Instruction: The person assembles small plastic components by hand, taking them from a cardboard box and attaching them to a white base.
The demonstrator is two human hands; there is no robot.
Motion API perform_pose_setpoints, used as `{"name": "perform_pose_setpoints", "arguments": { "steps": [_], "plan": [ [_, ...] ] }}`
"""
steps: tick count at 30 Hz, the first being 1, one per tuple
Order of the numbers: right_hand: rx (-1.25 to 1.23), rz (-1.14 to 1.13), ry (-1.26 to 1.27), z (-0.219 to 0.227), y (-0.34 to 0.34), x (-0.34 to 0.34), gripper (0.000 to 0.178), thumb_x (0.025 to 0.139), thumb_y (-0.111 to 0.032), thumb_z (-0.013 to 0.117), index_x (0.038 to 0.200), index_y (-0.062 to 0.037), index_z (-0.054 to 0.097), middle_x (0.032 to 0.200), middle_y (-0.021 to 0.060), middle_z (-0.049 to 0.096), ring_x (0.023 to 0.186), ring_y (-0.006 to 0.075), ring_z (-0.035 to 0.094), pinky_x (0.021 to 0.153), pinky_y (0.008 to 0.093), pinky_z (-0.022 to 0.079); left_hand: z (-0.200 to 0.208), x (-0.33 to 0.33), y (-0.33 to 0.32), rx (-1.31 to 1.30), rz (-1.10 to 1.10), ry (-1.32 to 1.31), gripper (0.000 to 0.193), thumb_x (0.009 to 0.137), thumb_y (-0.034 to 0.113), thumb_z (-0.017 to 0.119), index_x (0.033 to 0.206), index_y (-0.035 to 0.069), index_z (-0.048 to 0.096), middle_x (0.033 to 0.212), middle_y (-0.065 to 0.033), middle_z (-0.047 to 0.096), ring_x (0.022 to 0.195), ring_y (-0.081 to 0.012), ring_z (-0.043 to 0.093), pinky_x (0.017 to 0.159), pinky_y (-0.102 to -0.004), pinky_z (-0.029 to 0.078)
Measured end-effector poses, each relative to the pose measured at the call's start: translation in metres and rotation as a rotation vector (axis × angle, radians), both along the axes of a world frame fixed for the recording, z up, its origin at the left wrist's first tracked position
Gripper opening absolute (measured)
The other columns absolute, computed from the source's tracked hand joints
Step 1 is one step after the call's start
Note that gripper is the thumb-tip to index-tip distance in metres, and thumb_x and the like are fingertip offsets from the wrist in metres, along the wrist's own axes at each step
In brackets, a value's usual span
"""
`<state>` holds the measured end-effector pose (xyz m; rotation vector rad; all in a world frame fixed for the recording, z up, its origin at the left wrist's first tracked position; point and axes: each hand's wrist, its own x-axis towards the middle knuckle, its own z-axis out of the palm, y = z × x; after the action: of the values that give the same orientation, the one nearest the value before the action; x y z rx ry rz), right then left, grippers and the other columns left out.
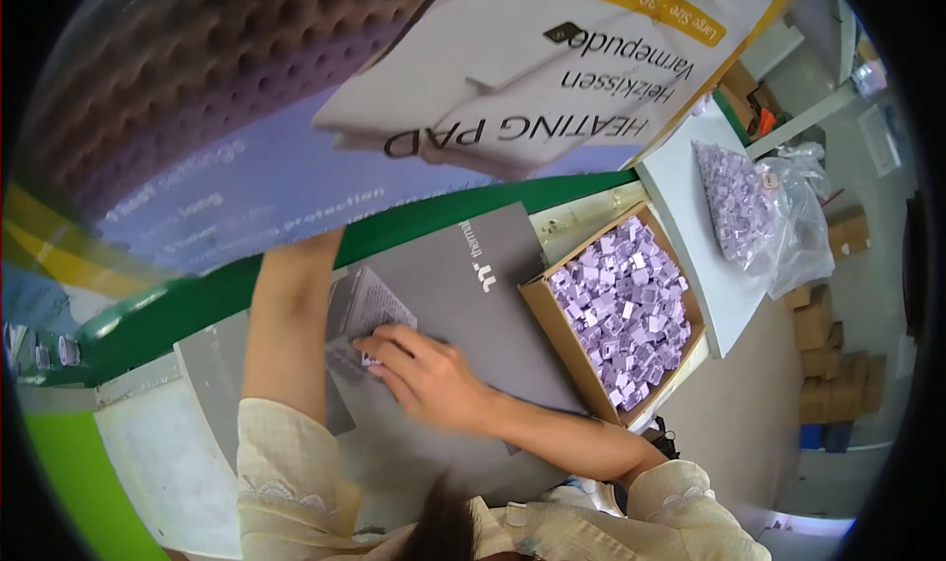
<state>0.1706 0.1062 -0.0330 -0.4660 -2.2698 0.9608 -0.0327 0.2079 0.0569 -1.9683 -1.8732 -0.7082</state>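
Surface: grey cardboard
Clear clip: 8 o'clock; heading, long axis obscured
Your right hand: pinching clip, fingers toward 10
Your left hand: behind blue box, can't tell grip; forearm toward 12

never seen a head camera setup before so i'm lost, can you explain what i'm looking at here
There is no machine here, just a person with bare hands. The one picture comes from a wide camera on their head, looking down, so edges bend. The right hand seems to pinch a small purple piece above flat grey packaging. The left forearm runs behind a large printed package, which hides the left hand. To the right, an open cardboard box holds many similar pieces, with a clear bag of more beyond it.
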Motion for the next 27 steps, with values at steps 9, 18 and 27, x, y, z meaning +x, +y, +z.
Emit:
{"name": "perform_pose_setpoints", "arguments": {
  "steps": [9, 18, 27],
  "plan": [
    [-0.223, -0.318, 0.136, 0.003, 0.033, 0.014, 0.03, 0.09, 0.003, 0.054, 0.118, -0.0051, 0.061, 0.106, 0.0152, 0.057, 0.086, 0.0312, 0.062, 0.074, 0.0353, 0.051, -0.003, -0.022, -0.107, -0.438, 0.151, -0.048, 0.071, 0.066, 0.05, 0.081, 0.109, 0.0, 0.056, 0.097, -0.023, 0.066, 0.094, -0.0387, 0.064, 0.077, -0.0443, 0.05],
    [-0.233, -0.303, 0.098, -0.004, 0.034, 0.011, 0.026, 0.09, -0.001, 0.059, 0.114, -0.0087, 0.066, 0.101, 0.0091, 0.058, 0.066, 0.0156, 0.055, 0.06, 0.0282, 0.046, -0.02, 0.067, -0.252, -0.456, 0.247, 0.141, 0.056, 0.068, 0.025, 0.081, 0.112, 0.004, 0.052, 0.111, -0.0142, 0.058, 0.109, -0.032, 0.054, 0.083, -0.0432, 0.048],
    [-0.361, -0.252, 0.155, -0.016, 0.034, 0.008, 0.026, 0.091, -0.005, 0.061, 0.117, -0.0067, 0.065, 0.103, 0.0052, 0.06, 0.065, 0.0086, 0.053, 0.058, 0.0243, 0.045, -0.054, 0.051, -0.179, -0.654, 0.15, -0.369, 0.017, 0.083, 0.016, 0.069, 0.082, 0.0, 0.066, 0.073, -0.012, 0.065, 0.071, -0.0273, 0.063, 0.063, -0.038, 0.048]
  ]
}}
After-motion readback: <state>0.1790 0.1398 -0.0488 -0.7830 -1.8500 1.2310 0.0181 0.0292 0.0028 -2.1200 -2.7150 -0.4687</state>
